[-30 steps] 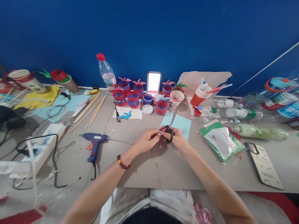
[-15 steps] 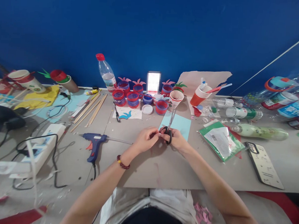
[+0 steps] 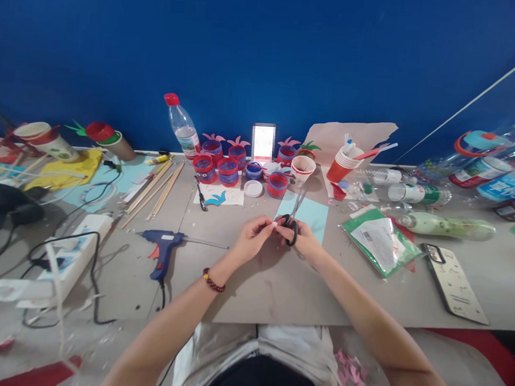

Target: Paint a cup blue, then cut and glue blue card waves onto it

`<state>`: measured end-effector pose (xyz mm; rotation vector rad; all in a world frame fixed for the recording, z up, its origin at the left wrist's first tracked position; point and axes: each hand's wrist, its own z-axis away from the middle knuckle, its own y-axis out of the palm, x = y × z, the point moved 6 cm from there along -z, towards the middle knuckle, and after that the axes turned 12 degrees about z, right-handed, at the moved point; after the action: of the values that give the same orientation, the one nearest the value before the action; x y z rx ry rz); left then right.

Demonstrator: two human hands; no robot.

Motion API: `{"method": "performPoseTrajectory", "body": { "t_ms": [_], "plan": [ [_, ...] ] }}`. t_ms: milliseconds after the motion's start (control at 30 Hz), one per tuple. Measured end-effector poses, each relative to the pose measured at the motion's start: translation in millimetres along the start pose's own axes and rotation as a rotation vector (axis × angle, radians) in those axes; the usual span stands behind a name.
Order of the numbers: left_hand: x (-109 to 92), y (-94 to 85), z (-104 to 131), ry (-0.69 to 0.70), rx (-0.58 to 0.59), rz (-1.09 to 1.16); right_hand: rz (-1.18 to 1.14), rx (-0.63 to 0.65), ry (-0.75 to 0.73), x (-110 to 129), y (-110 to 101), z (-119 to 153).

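My right hand [image 3: 300, 237] is closed around the black handles of a pair of scissors [image 3: 295, 209], whose blades point up and away toward the paper cups. My left hand [image 3: 255, 236] is closed in a pinch on a small white piece [image 3: 274, 224], too small to name; the right fingertips meet it from the other side. Under and beyond the hands lies a light blue sheet of paper [image 3: 317, 213]. A blue paper cut-out [image 3: 216, 199] rests on white paper, with a black pen [image 3: 200, 196] beside it.
A blue glue gun [image 3: 163, 248] lies left of my hands. Several red and blue cups [image 3: 228, 171] stand at the back. On the right are a green packet [image 3: 378, 242], a phone [image 3: 455, 284] and plastic bottles [image 3: 449, 227]. A white power strip [image 3: 79, 253] sits far left.
My fingers have shifted slightly around the small white piece, which shows more clearly now. The scissors have turned a little in my right hand. The things on the table stay put.
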<state>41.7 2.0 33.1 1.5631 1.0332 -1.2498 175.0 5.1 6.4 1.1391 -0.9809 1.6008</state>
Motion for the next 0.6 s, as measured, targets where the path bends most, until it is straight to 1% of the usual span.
{"method": "performPoseTrajectory", "body": {
  "t_ms": [67, 133, 233, 367, 600],
  "plan": [
    [0.5, -3.0, -0.9, -0.028, -0.038, 0.076, 0.032, 0.07, 0.002, -1.5, 5.0, 1.6],
    [-0.8, -5.3, -1.3, -0.055, -0.07, 0.142, 0.077, 0.176, 0.005, -2.1, 13.0, 5.6],
    [-4.6, -7.4, -1.5, -0.064, -0.108, 0.226, 0.159, 0.295, -0.001, 0.5, 23.8, 14.2],
    [-6.1, -7.8, -2.0, -0.052, -0.122, 0.267, 0.239, 0.347, -0.043, 7.6, 30.5, 22.0],
    [-7.3, -8.4, -1.4, -0.051, -0.157, 0.275, 0.236, 0.369, -0.084, 10.7, 32.0, 24.4]
  ]
}}
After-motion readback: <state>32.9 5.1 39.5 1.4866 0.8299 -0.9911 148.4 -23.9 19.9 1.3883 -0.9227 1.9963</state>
